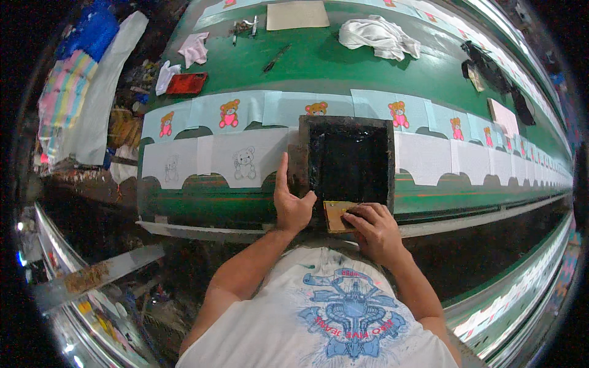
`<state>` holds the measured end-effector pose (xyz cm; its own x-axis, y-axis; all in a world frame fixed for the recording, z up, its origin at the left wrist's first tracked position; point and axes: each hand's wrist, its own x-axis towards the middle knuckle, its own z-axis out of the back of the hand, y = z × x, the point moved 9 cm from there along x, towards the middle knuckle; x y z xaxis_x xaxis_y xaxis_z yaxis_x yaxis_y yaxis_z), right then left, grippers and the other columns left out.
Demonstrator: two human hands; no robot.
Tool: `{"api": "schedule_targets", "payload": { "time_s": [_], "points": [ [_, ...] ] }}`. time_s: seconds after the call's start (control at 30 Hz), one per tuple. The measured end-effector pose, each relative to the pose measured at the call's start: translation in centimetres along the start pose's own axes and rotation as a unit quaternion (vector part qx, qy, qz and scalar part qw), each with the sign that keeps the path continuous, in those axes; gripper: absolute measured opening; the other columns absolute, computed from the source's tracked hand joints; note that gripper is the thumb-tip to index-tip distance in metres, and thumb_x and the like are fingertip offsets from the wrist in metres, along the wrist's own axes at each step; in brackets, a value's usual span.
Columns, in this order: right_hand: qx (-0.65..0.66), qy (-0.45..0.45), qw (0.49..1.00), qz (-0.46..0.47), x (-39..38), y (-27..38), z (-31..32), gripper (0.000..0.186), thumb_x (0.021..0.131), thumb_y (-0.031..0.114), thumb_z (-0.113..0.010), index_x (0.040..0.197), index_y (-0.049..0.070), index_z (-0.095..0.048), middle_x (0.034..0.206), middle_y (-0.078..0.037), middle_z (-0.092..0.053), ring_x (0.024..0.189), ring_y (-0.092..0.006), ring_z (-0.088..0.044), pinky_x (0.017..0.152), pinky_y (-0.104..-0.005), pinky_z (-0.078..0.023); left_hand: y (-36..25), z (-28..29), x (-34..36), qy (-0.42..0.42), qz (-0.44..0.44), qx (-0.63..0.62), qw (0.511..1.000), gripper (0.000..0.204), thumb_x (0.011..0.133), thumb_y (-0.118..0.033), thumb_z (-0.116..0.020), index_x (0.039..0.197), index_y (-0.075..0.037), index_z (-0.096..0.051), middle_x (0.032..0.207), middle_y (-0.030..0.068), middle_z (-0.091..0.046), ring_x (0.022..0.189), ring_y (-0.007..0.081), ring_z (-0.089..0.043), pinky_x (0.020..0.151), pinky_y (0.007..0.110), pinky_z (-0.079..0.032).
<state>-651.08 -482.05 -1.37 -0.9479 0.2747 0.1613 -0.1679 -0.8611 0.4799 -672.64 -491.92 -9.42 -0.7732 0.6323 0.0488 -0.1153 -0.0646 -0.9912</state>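
A dark screen-printing frame lies on the green table, with black ink coating its mesh. At the frame's left side is my left hand, its index finger stretched along the outer edge and its thumb on the near-left corner; the other fingers are curled. My right hand grips a yellowish squeegee at the near end of the frame. Left of the frame lies a white fabric piece printed with a black bear outline. Beside it is another white piece with a fainter outline. Whatever lies under the frame is hidden.
Light blue pieces with coloured bears form a row behind. White pieces continue to the right. Farther back lie a white cloth, a red tray and a beige board. A metal rail edges the table.
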Motion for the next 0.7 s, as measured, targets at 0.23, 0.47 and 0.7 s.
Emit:
{"api": "schedule_targets", "payload": {
  "time_s": [0.23,0.47,0.7],
  "points": [
    [-0.03,0.073,0.996,0.032,1.4,0.5,0.5,0.062,0.084,0.004,-0.089,0.144,0.009,-0.079,0.138,-0.014,-0.078,0.128,-0.0385,-0.073,0.11,-0.0534,-0.06,-0.3,-0.6,0.0,-0.007,-0.004,0.016,1.0,0.11,0.083,0.008,-0.077,0.184,0.004,-0.034,0.178,0.0254,-0.053,0.166,0.0366,-0.052,0.141,0.046,-0.037],
    [-0.003,0.19,0.982,0.012,5.9,-2.6,3.3,0.042,0.088,0.002,-0.08,0.129,0.005,-0.081,0.121,-0.016,-0.077,0.12,-0.0434,-0.073,0.104,-0.053,-0.062,0.9,-0.7,0.0,-0.011,-0.017,0.039,0.999,0.11,0.082,0.006,-0.079,0.184,0.0,-0.038,0.178,0.0263,-0.053,0.166,0.0389,-0.053,0.141,0.048,-0.038],
    [-0.033,0.08,0.996,-0.001,15.0,-8.8,4.0,0.033,0.094,-0.005,-0.07,0.125,0.001,-0.079,0.116,-0.021,-0.076,0.117,-0.0477,-0.073,0.103,-0.0568,-0.061,1.8,-0.2,-0.1,-0.007,0.019,0.0,1.0,0.105,0.09,0.007,-0.083,0.184,-0.001,-0.038,0.172,0.0224,-0.062,0.157,0.0344,-0.061,0.137,0.047,-0.042]
  ]
}}
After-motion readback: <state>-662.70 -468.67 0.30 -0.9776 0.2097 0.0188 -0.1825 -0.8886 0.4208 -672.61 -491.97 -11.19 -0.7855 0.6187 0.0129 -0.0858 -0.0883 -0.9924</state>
